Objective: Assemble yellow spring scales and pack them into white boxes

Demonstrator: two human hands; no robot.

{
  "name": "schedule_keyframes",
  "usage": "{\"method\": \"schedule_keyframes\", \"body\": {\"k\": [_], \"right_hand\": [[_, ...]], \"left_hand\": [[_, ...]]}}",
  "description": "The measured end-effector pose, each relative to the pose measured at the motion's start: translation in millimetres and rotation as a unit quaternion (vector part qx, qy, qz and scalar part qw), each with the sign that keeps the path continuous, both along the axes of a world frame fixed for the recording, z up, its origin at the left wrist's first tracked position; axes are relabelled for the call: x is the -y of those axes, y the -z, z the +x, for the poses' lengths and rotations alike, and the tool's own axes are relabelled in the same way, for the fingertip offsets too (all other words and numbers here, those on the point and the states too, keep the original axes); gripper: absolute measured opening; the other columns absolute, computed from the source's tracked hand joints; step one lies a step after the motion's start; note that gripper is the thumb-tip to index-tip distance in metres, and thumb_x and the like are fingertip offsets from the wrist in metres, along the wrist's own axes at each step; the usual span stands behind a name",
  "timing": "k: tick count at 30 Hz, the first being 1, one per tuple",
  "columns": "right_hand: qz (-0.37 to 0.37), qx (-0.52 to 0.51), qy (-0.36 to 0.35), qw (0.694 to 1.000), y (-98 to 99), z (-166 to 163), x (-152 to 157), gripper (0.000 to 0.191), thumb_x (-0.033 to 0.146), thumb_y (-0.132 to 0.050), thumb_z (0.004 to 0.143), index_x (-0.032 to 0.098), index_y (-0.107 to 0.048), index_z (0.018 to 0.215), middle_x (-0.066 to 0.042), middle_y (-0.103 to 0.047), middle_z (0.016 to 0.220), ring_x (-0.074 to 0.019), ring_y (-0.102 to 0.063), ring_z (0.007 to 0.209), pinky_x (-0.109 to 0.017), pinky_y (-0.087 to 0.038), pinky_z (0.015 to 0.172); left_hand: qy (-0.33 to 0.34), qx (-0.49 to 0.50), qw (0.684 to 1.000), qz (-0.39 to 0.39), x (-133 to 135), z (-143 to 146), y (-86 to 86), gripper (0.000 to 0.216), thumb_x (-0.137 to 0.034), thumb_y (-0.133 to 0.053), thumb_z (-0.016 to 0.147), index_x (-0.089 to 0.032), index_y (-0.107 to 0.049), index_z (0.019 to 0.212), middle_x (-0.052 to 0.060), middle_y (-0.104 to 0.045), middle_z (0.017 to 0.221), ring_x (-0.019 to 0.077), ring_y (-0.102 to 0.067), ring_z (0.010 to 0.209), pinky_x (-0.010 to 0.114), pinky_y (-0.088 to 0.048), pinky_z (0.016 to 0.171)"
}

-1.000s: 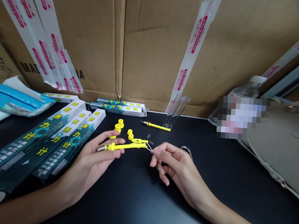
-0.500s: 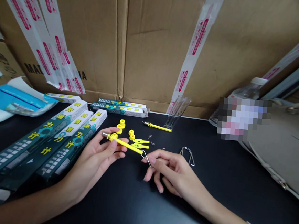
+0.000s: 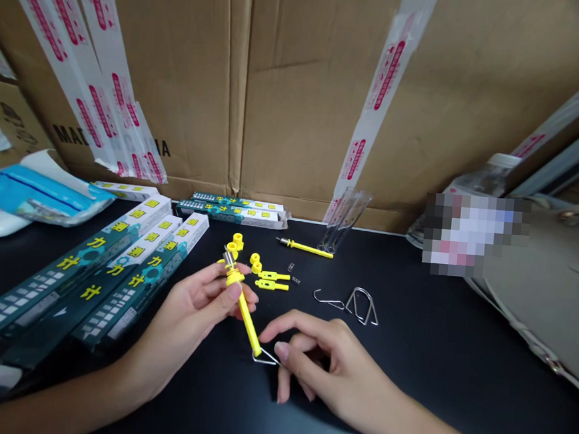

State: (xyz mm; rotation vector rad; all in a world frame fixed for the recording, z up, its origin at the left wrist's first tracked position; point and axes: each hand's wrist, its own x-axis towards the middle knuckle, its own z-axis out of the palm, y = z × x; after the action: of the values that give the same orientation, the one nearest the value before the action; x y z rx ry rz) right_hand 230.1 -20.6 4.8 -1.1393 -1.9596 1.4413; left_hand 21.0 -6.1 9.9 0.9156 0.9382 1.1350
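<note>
My left hand is closed around a yellow plastic rod with a yellow collar and a metal upper end. The rod tilts down to the right. At its lower end sits a bent wire hook, whose far part is pinched in the fingers of my right hand; the right index finger reaches out beside the rod's end. Beyond my left hand lie yellow caps, flat yellow slotted pieces and small springs. Loose wire hooks lie past my right hand.
Green-and-white printed boxes lie at left, with more boxes at the back. Another yellow rod lies near clear tubes against a cardboard box. A bottle and a beige bag stand at right.
The yellow rod has swung steeper, its hook end moving down toward me. My right hand has moved down with the hook, uncovering another loose hook on the table.
</note>
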Motion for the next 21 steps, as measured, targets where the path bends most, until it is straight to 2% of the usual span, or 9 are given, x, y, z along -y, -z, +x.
{"method": "schedule_keyframes", "body": {"k": [3, 8, 15, 21], "right_hand": [[0.028, 0.003, -0.018, 0.999, -1.0, 0.0, 1.1, 0.025, 0.035, -0.051, 0.099, 0.021, -0.069, 0.11, -0.002, -0.077, 0.066, -0.0074, -0.037, 0.042, -0.017, -0.028, 0.041], [0.057, 0.009, -0.037, 0.998, -0.6, 2.2, 2.6, 0.022, 0.034, -0.057, 0.096, 0.019, -0.069, 0.106, 0.0, -0.075, 0.067, -0.0058, -0.039, 0.042, -0.016, -0.028, 0.041], [0.077, 0.01, -0.074, 0.994, 3.4, 2.7, 1.9, 0.021, 0.035, -0.064, 0.092, 0.018, -0.072, 0.102, 0.007, -0.055, 0.059, -0.0052, -0.039, 0.048, -0.016, -0.032, 0.047], [0.088, 0.02, -0.061, 0.994, 3.2, 3.0, 2.1, 0.02, 0.033, -0.06, 0.095, 0.018, -0.073, 0.099, 0.006, -0.055, 0.061, -0.0056, -0.045, 0.05, -0.015, -0.036, 0.049]], "left_hand": [[0.021, -0.02, 1.0, 0.01, 1.3, 0.8, -1.3, 0.043, -0.038, -0.083, 0.077, -0.016, -0.065, 0.111, 0.0, -0.074, 0.074, 0.0131, -0.066, 0.074, 0.023, -0.051, 0.073], [0.024, -0.032, 0.999, 0.006, 1.6, 0.5, -1.5, 0.063, -0.038, -0.081, 0.079, -0.019, -0.05, 0.131, -0.001, -0.074, 0.074, 0.0143, -0.066, 0.07, 0.026, -0.051, 0.071], [-0.008, -0.014, 0.999, -0.045, -0.6, 2.6, -2.5, 0.059, -0.037, -0.088, 0.067, -0.015, -0.062, 0.115, -0.002, -0.07, 0.067, 0.0115, -0.06, 0.065, 0.022, -0.048, 0.065], [-0.018, 0.001, 0.999, -0.047, -2.4, 3.7, -3.1, 0.056, -0.038, -0.09, 0.065, -0.014, -0.065, 0.109, -0.002, -0.067, 0.064, 0.0104, -0.055, 0.063, 0.021, -0.045, 0.064]]}}
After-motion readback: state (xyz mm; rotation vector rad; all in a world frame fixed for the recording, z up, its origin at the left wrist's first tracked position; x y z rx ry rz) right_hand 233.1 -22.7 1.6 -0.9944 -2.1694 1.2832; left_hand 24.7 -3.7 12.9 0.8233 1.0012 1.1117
